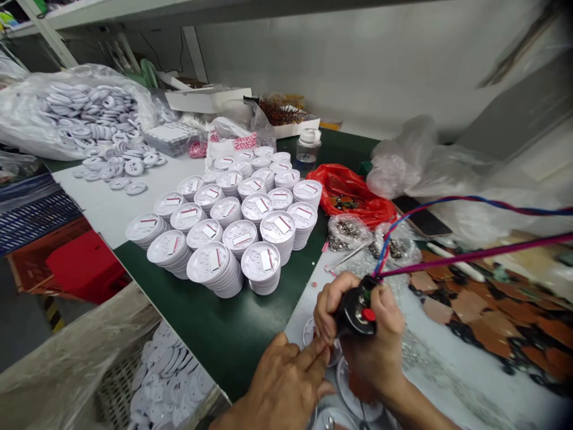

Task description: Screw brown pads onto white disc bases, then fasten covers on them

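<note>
My right hand (371, 334) is wrapped round a black electric screwdriver (357, 310) with a red button, held upright, with twisted red and blue wires (387, 239) coming from its top. Its tip is hidden below the hands. My left hand (289, 379) lies just left of it, fingers drawn together and fingertips meeting under the right hand. What they hold, if anything, is hidden. Beneath both hands are white round plastic discs (353, 391), partly covered, with a reddish-brown piece (359, 382) on one.
Several stacks of white discs (215, 263) stand on the green mat (237, 334). A bag of white round parts (89, 113) is at the left back. Right are brown plates with black parts (478, 310), small metal bags (349, 230), a red bag (349, 191) and a phone (421, 215).
</note>
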### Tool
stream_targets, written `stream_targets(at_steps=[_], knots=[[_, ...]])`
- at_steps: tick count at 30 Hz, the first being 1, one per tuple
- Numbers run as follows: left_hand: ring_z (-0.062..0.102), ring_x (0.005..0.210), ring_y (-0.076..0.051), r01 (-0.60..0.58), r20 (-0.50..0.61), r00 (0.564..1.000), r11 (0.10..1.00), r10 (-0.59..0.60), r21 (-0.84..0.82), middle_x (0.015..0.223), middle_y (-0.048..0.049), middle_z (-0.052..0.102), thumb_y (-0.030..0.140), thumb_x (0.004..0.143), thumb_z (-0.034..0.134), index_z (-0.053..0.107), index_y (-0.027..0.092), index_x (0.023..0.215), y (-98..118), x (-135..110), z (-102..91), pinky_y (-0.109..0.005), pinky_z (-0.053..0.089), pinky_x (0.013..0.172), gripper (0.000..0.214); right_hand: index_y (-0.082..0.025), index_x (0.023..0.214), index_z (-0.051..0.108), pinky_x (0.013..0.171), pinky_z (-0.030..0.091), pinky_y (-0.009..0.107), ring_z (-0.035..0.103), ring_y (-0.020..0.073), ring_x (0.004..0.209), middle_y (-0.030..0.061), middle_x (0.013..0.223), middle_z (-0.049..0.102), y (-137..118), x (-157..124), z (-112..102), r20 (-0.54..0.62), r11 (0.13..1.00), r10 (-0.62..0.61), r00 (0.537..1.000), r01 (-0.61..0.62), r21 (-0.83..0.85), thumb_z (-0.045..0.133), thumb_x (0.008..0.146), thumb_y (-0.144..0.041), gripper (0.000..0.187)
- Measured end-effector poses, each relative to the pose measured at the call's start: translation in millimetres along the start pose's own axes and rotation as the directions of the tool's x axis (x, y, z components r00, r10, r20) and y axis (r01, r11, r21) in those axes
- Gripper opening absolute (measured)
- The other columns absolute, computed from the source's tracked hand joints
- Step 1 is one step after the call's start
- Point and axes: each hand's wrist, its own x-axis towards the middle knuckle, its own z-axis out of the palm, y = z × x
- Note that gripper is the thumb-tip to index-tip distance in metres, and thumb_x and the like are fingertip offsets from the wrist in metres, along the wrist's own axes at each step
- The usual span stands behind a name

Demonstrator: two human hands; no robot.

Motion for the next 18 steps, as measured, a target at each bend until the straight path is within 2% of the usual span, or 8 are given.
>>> stream_targets(at_steps=[5,9,14,18], knots=[[0.076,0.082,-0.025,-0.011,0.016,1.000,1.000,0.011,-0.015,0.128,-0.0051,0.074,0.038,0.092,0.079,0.061,0.016,0.133,-1,1,0.1,-0.043,0.061,0.074,0.050,-0.022,0.072,0.067,0.040,0.039,0.023,0.049,0.0139,0.044,-0.0009,0.048,0.053,2,-1,-3,-0.001,1.000,-0.003,1.000,0.003,-0.018,0.053,0.091,-0.069,0.052],[0.077,0.081,-0.026,-0.002,0.020,1.000,1.000,0.002,-0.006,0.127,-0.0061,0.075,0.037,0.089,0.082,0.061,0.015,0.133,0,2,-2.0,-0.044,0.062,0.076,0.053,-0.021,0.073,0.065,0.038,0.035,0.022,0.046,0.0123,0.041,-0.0011,0.049,0.055,7,-3,-5,0.015,0.999,-0.008,1.000,0.009,-0.035,0.049,0.093,-0.070,0.055],[0.077,0.083,-0.026,0.020,0.082,0.996,1.000,-0.019,-0.009,0.124,-0.0044,0.076,0.035,0.089,0.082,0.066,0.018,0.126,1,3,-5.2,-0.044,0.062,0.077,0.043,-0.020,0.071,0.065,0.034,0.030,0.022,0.041,0.0108,0.036,-0.0015,0.047,0.053,14,-1,-5,0.066,0.999,0.020,0.998,-0.016,-0.049,0.048,0.094,-0.069,0.056],[0.077,0.081,-0.024,-0.004,0.046,0.999,0.999,0.001,0.049,0.135,-0.0066,0.070,0.035,0.091,0.080,0.062,0.017,0.135,0,1,-1.8,-0.043,0.062,0.080,0.051,-0.021,0.071,0.065,0.036,0.032,0.023,0.042,0.0117,0.038,-0.0013,0.049,0.054,-1,1,-1,0.061,0.999,-0.018,0.998,0.020,-0.029,0.049,0.093,-0.069,0.055]])
